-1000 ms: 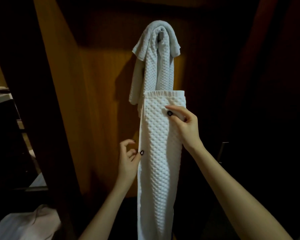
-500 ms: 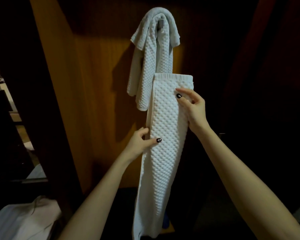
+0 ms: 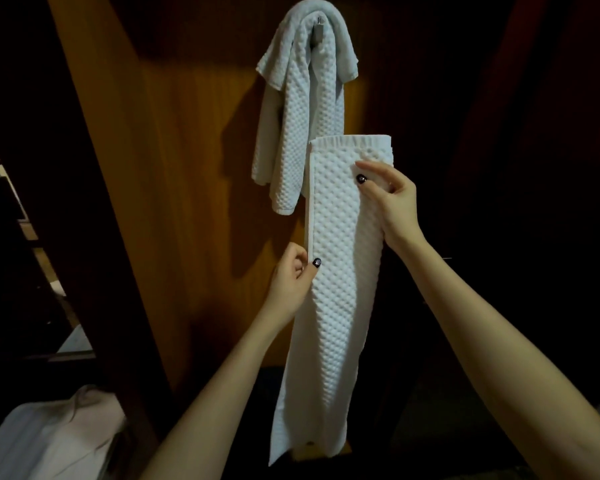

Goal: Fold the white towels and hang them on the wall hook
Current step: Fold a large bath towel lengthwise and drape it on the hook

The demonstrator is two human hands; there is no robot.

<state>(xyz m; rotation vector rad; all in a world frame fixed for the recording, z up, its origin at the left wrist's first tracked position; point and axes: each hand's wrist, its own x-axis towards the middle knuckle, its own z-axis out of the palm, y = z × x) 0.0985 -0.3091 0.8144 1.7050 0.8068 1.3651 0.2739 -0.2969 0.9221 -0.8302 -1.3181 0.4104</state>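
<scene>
Head view: a long, narrow folded white towel [image 3: 336, 271] hangs upright in front of the wooden wall panel [image 3: 187, 168], held in the air by both hands. The right hand [image 3: 395, 206] pinches its right edge near the top hem, thumb on the front. The left hand [image 3: 290, 282] pinches the left edge about midway down, fingers curled. Up and to the left, a second white towel [image 3: 291, 116] is draped over the wall hook [image 3: 318, 31], its lower end just beside the held towel's top corner. A pale cloth [image 3: 49, 438] lies at bottom left.
</scene>
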